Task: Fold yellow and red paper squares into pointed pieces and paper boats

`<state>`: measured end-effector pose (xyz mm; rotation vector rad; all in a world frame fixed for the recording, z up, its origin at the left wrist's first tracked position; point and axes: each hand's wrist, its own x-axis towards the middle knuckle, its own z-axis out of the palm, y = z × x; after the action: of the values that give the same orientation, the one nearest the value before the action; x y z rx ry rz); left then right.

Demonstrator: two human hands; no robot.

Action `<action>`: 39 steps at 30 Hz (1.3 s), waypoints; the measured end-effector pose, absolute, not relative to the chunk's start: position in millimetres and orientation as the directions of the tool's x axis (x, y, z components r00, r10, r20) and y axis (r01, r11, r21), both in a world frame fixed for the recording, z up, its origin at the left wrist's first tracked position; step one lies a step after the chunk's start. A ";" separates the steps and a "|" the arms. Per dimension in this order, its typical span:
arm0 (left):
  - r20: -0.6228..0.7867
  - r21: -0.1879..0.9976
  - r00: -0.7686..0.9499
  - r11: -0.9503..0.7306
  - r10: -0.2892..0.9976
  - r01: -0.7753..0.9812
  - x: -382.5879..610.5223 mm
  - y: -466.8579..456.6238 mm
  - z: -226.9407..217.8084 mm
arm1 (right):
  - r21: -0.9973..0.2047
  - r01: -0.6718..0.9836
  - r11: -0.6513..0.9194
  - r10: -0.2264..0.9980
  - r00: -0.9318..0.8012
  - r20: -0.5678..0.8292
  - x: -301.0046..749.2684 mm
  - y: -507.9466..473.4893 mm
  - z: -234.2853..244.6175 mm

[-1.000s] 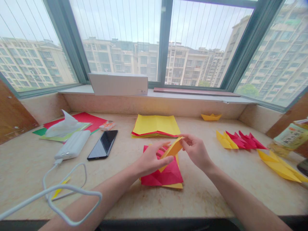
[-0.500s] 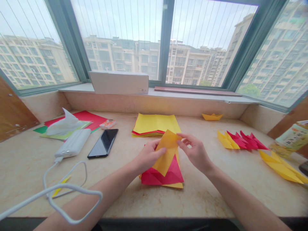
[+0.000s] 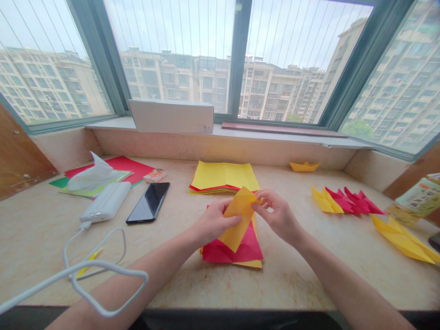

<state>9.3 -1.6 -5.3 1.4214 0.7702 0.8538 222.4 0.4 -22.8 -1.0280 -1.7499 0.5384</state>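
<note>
Fingers on 2 hands grip the paper (image 3: 236,231): the left hand (image 3: 213,223) holds its left side, the right hand (image 3: 280,214) pinches its right edge. It slants over the red sheet (image 3: 252,247), near the stack (image 3: 225,175).

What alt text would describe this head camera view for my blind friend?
A person's left hand and right hand hold yellow paper over red paper on a counter. Beyond lies a stack of paper, with a phone to the left, folded paper shapes to the right and a window behind.
</note>
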 end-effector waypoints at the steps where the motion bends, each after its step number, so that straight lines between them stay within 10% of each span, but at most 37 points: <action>1: 0.056 0.998 0.496 -0.045 0.866 -0.034 9.2 -1.4 -4.9 | -0.741 0.396 0.542 0.835 -0.157 0.527 222.7 0.6 -22.7; 15: 0.058 0.998 0.446 -0.041 0.893 -0.048 8.1 -0.2 -7.1 | -0.708 0.201 0.678 0.719 -0.386 0.579 233.6 -6.1 -16.4; 39: 0.002 0.991 0.434 0.055 0.901 -0.119 9.5 -0.5 -10.7 | -0.432 0.446 0.784 0.613 -0.451 0.649 226.6 -7.3 -15.9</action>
<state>9.5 -0.5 -10.7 1.2754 0.7991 0.9148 226.6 -7.3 -15.9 -0.7848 -2.1196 0.2493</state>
